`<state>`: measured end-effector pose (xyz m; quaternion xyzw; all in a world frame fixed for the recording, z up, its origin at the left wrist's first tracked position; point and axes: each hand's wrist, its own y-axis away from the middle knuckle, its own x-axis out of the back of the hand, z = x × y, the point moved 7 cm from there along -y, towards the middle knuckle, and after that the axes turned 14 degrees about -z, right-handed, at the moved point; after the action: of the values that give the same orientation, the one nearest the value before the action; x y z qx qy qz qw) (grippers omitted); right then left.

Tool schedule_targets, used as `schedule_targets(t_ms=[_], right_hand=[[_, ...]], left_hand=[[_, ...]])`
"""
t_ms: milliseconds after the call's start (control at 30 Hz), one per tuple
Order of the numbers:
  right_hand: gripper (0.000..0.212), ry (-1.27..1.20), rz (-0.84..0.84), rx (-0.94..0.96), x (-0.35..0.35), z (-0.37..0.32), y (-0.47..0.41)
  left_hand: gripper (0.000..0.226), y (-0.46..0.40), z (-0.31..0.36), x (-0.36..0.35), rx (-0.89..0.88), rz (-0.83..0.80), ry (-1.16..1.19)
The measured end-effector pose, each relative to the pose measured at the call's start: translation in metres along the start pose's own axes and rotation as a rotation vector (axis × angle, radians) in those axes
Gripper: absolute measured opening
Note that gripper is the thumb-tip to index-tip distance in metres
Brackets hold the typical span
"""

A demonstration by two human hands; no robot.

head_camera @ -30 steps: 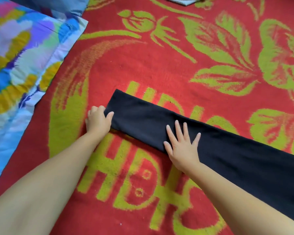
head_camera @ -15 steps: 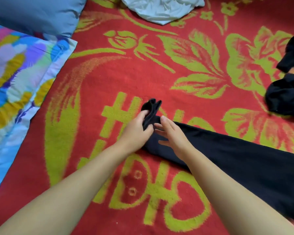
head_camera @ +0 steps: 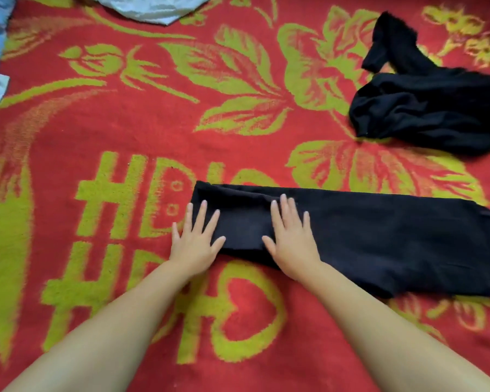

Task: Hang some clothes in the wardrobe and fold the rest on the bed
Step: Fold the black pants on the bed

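While flat, hands on garment.

A black folded garment lies on a red blanket patterned with yellow-green leaves, flowers and lettering. A second black garment and pale blue-white cloth lie beyond.

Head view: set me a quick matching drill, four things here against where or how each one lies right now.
Things:
1. folded black garment
2. crumpled black garment
3. pale blue cloth
4. left hand

States:
A. bunched in a heap at the upper right
B. flat, fingers spread, on the folded strip's left end
C. at the top edge, partly out of frame
D. long flat strip across the red blanket

Pairs: 1-D, 2-A, 3-C, 4-B
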<state>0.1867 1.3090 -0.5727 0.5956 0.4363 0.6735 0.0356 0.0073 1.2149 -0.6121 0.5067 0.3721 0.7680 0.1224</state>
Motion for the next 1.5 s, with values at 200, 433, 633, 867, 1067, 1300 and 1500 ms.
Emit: schedule_targets(t_ms=[200, 433, 633, 867, 1067, 1300, 1500], right_hand=[[0.063, 0.025, -0.173, 0.010, -0.029, -0.011, 0.003], [0.064, -1.068, -0.157, 0.152, 0.016, 0.019, 0.043], [0.067, -1.108, 0.051, 0.059, 0.074, 0.078, 0.060], [0.046, -0.985, 0.167, -0.346, 0.045, 0.253, 0.071], [0.069, -0.257, -0.172, -0.195, -0.033, 0.241, 0.059], [0.066, -0.259, -0.049, -0.089, -0.027, 0.221, 0.062], [0.076, -1.064, -0.272, 0.045, 0.005, 0.215, 0.074]], left_hand=[[0.072, 0.007, -0.029, 0.015, 0.102, 0.229, 0.789], [0.044, 0.047, 0.062, 0.079, -0.072, 0.392, 0.692], [0.038, 0.085, 0.230, 0.057, -0.469, 0.237, 0.781], [0.056, 0.052, 0.260, 0.016, -0.409, 0.282, 0.299], [0.063, -0.017, 0.244, -0.050, -0.227, -0.068, -0.162], [0.068, -0.012, 0.188, -0.034, 0.075, 0.161, 0.937], [0.018, -0.002, 0.248, 0.017, -0.195, -0.042, 1.242]])
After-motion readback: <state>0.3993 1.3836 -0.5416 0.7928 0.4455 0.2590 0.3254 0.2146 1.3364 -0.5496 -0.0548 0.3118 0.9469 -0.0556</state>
